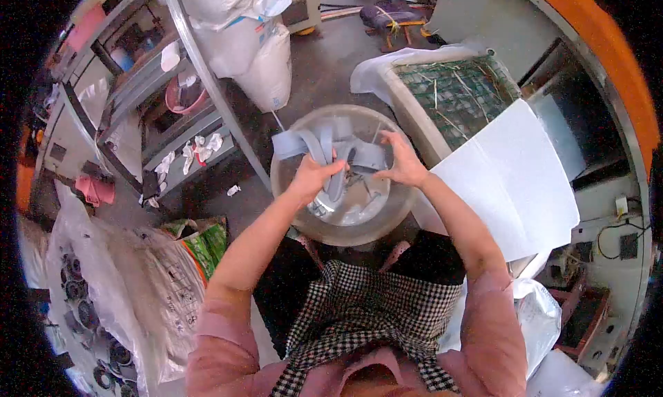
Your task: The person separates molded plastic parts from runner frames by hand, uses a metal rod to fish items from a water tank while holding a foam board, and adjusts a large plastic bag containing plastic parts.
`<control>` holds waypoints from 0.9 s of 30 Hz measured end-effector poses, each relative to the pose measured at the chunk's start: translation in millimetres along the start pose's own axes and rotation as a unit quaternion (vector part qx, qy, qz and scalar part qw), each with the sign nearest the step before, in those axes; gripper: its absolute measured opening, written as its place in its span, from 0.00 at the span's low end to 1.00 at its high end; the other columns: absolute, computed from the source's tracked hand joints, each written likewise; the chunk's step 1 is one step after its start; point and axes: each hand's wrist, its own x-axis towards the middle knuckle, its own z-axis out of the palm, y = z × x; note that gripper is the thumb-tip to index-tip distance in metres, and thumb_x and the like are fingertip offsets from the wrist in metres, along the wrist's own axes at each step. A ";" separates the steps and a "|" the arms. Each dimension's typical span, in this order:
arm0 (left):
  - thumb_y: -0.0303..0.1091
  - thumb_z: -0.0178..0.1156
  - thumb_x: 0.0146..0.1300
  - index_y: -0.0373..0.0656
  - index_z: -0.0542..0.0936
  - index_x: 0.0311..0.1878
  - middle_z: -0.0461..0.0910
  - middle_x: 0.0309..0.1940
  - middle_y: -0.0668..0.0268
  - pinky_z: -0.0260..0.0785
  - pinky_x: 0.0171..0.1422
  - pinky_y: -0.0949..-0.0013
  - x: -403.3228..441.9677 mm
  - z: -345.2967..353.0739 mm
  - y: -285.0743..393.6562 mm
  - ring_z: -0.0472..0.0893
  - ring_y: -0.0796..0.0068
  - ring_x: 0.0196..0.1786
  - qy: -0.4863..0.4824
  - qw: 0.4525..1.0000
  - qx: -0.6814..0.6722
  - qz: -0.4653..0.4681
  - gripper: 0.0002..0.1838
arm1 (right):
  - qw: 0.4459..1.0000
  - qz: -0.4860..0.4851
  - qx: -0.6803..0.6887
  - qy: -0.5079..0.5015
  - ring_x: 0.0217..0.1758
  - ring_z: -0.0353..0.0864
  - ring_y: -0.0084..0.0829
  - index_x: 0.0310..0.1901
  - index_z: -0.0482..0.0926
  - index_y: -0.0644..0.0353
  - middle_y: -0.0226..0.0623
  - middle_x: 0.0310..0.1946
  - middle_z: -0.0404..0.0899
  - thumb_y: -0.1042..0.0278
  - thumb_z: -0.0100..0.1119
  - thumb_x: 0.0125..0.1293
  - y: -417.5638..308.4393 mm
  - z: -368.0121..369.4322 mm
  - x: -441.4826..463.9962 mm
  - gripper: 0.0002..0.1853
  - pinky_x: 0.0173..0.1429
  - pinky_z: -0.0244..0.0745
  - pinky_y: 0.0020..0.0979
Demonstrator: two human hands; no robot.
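Smooth, curved grey strips (315, 146) fan across the round tub (345, 235) toward its left rim, pinched in the left hand (316, 179); the right hand (405, 165) spreads wide near the right rim.

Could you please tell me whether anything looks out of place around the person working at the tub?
Yes, mildly: a crumpled white scrap lies loose on the floor near the foot of the metal rack, left of the round tub. It looks like stray litter, though I cannot tell what it is.
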 end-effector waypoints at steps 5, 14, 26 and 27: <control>0.31 0.68 0.51 0.37 0.75 0.45 0.80 0.37 0.66 0.68 0.48 0.68 -19.8 41.5 -7.1 0.76 0.73 0.40 -0.021 0.962 0.225 0.155 0.19 | 0.988 0.141 -0.026 -0.054 0.48 0.72 0.50 0.48 0.62 0.62 0.48 0.43 0.70 0.63 0.76 0.36 -5.3 29.2 -4.2 0.38 0.52 0.69 0.40; 0.34 0.68 0.51 0.35 0.76 0.45 0.80 0.40 0.61 0.68 0.48 0.66 -12.4 39.3 -30.8 0.77 0.71 0.42 -0.018 0.950 0.279 0.143 0.20 | 0.970 -0.008 -0.193 0.146 0.52 0.70 0.47 0.48 0.70 0.63 0.48 0.44 0.73 0.67 0.66 0.41 10.3 45.6 -8.0 0.28 0.52 0.62 0.43; 0.35 0.66 0.52 0.36 0.75 0.48 0.80 0.40 0.57 0.68 0.49 0.65 -19.7 36.7 -26.2 0.79 0.64 0.43 -0.039 0.938 0.336 0.078 0.21 | 0.975 0.011 -0.204 0.088 0.43 0.78 0.42 0.43 0.79 0.57 0.46 0.40 0.79 0.50 0.64 0.43 42.4 82.4 -8.0 0.26 0.49 0.61 0.43; 0.35 0.66 0.52 0.36 0.75 0.48 0.80 0.40 0.57 0.68 0.49 0.65 -17.7 34.9 -28.6 0.79 0.64 0.43 -0.041 0.937 0.338 0.076 0.21 | 0.975 0.013 -0.202 0.089 0.43 0.78 0.42 0.43 0.79 0.57 0.46 0.40 0.79 0.50 0.64 0.43 41.8 81.2 -6.2 0.26 0.49 0.61 0.43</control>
